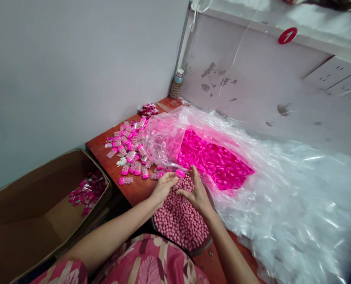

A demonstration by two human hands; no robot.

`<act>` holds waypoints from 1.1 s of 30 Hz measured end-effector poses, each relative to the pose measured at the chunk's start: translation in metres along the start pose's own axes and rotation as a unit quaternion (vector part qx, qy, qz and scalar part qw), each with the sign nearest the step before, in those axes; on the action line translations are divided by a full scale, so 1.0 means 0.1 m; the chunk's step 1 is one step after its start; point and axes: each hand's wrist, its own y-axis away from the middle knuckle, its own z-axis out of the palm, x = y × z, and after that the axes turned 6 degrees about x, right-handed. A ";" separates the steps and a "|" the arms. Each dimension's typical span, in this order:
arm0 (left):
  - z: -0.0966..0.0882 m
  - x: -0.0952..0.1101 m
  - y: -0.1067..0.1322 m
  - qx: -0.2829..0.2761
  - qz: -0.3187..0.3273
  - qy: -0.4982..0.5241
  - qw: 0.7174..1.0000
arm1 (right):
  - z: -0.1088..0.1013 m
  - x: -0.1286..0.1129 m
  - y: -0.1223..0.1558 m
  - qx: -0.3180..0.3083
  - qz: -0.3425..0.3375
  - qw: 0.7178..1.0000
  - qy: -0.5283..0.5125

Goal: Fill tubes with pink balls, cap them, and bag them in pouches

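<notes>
My left hand and my right hand meet over a round bowl heaped with small pink candy balls. Between the fingertips sits a small clear tube with a bright pink cap; both hands are closed on it, left from the side, right from the other end. A heap of loose pink caps lies inside an open clear plastic bag just beyond my hands.
Several filled, capped tubes lie scattered on the red-brown table to the left. A cardboard box at lower left holds more wrapped pink packs. A small bottle stands in the far corner by the wall.
</notes>
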 end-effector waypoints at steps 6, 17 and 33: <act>-0.31 0.57 -0.68 0.118 0.124 -0.052 0.984 | -0.11 0.38 0.35 0.026 0.154 0.988 0.006; -0.37 0.34 -0.48 0.011 0.257 -0.405 0.878 | 0.34 0.59 0.71 0.086 0.262 0.961 -0.035; -0.08 -0.38 0.06 -0.196 0.117 -0.404 0.886 | -0.15 0.37 0.76 -0.003 0.106 0.974 -0.198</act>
